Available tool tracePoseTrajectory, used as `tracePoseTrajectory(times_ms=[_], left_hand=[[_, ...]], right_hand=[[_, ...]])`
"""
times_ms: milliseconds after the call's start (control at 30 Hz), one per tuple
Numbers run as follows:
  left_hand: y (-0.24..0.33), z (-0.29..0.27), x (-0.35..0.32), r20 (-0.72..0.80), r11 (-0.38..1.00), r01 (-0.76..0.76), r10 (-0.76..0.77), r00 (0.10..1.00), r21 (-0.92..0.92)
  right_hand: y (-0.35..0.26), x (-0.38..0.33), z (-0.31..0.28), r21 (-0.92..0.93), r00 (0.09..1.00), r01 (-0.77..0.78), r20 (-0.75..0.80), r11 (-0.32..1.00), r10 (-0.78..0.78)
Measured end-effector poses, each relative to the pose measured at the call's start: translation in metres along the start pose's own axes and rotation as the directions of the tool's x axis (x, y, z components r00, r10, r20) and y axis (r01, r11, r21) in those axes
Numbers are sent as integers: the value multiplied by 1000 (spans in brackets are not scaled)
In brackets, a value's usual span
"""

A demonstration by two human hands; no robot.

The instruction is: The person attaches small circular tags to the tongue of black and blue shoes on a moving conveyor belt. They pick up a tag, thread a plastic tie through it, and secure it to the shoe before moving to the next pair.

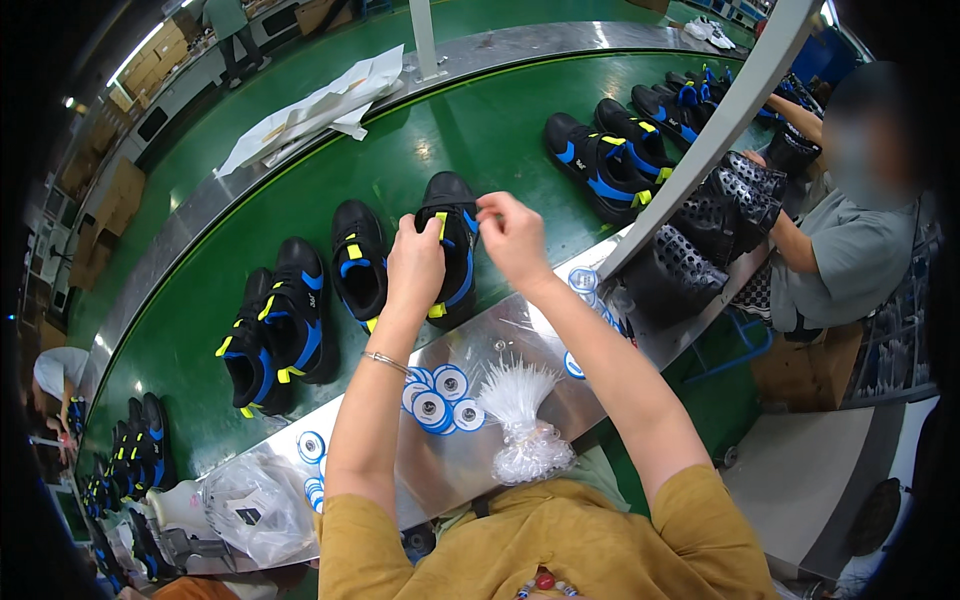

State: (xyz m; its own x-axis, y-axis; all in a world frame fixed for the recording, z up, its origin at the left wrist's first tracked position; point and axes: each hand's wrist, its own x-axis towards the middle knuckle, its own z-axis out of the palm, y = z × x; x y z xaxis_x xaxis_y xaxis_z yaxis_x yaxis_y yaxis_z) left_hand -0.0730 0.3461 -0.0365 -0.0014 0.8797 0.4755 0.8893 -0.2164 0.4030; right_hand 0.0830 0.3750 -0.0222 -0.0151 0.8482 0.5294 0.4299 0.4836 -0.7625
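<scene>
A black sneaker [449, 190] with blue and lime trim stands on the green conveyor belt in front of me. My left hand [415, 262] is closed on its upper by the lime tab at the opening. At the shoe's right side, beside the strap, my right hand [512, 238] is pinched; whatever its fingertips hold is too small to make out. A matching sneaker [358, 262] stands just left of it. Below my hands, on the metal ledge [455, 476], lie round blue-and-white tags [432, 408] and a bundle of clear plastic tag fasteners [522, 420].
More sneakers stand left [297, 310] and right [600, 165] on the belt. A white post [720, 120] rises at the right. Beyond it, a co-worker [845, 240] sits near black perforated boots [690, 260]. A clear plastic bag [255, 510] lies on the ledge at left.
</scene>
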Motion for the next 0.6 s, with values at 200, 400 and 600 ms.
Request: tracePoseTrajectory(times_ms=[200,400,600], left_hand=[[-9,2,-15,-107,999,-14,10,994,-33],[-20,-14,-44,-286,994,-2,-30,958,-108],[-22,-28,-61,-341,994,-21,-18,940,-111]], right_hand=[[17,5,-4,219,876,-479,180,850,447],[-7,6,-4,514,794,-591,504,621,339],[-22,1,-4,500,805,-567,503,655,314]])
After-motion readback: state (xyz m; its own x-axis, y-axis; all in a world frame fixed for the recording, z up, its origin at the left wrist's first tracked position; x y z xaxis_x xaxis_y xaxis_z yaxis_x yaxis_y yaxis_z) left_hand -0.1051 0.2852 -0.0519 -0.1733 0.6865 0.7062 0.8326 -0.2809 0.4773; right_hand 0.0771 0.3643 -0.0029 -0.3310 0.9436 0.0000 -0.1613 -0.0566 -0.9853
